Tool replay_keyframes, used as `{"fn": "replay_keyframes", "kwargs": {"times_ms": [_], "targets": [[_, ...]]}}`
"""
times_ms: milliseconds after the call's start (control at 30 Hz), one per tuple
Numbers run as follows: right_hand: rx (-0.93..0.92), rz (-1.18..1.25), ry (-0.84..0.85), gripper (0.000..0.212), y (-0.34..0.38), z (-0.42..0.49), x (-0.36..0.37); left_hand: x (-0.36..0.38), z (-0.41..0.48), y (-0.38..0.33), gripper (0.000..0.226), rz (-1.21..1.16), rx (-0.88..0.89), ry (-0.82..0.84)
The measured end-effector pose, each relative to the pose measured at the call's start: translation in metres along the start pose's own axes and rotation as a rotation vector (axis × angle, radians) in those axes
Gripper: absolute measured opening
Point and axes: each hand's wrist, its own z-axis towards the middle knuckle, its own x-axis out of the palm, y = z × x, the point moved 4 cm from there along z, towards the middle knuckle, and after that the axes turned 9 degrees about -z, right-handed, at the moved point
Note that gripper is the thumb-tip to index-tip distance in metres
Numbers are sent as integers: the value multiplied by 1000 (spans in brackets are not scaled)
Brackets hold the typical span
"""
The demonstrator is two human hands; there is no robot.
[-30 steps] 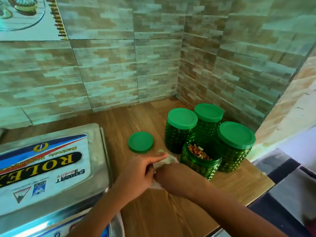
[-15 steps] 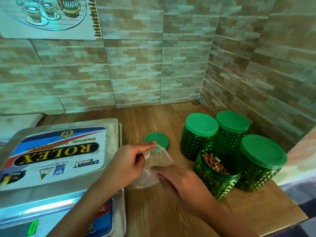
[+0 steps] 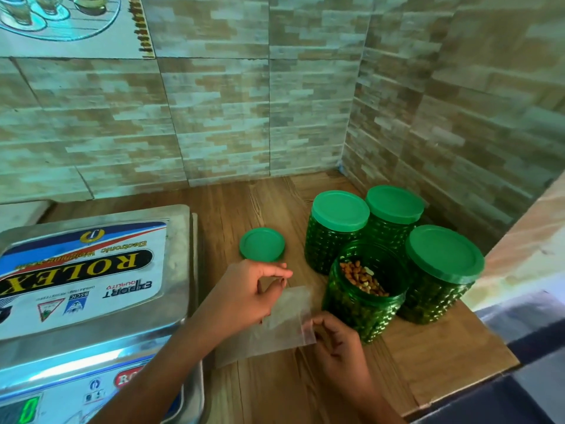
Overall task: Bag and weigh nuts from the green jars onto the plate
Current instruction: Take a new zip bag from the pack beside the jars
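A person's left hand [image 3: 244,296] and right hand [image 3: 341,350] hold a small clear plastic bag [image 3: 275,327] between them just above the wooden worktop [image 3: 275,396]. The left hand has its fingers curled and pinches the bag's upper edge between thumb and forefinger. The right hand pinches the bag's lower right corner with its fingertips. The bag looks flat, and no nuts can be seen inside it. Just beside the right hand stands the open green jar [image 3: 360,307], upright, with brown nuts [image 3: 362,278] showing in its mouth. Its loose green lid [image 3: 262,244] lies flat on the worktop, beyond the left hand and to the left of the jars. Three closed green jars stand close around the open one: one behind it to the left [image 3: 336,231], one in the corner by the tiled wall [image 3: 393,215], and one to the right [image 3: 440,276], near the worktop's edge. On the left sits an electronic scale [image 3: 91,362] with a steel plate [image 3: 180,255] that bears a large printed label; its green display [image 3: 27,408] shows at the bottom left.
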Motion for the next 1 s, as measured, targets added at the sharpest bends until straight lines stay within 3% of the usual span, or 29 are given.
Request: {"fn": "replay_keyframes", "kwargs": {"times_ms": [333,433,567,667,800,1000], "targets": [[-12,-295,-541,20,-1,-40,-37,44,8,1,34,77,17,64],[110,-346,-627,48,-7,-39,-53,55,5,-3,38,221,83,118],[283,-196,-514,107,-18,-23,-63,73,0,-4,34,406,108,223],[327,-151,-367,128,-22,-4,-64,84,-3,-1,30,535,126,275],[323,-128,-336,128,-25,8,-66,91,-2,3,32,701,124,323],[228,-193,-313,119,-18,11,-75,81,-6,11,35,666,45,292]]}}
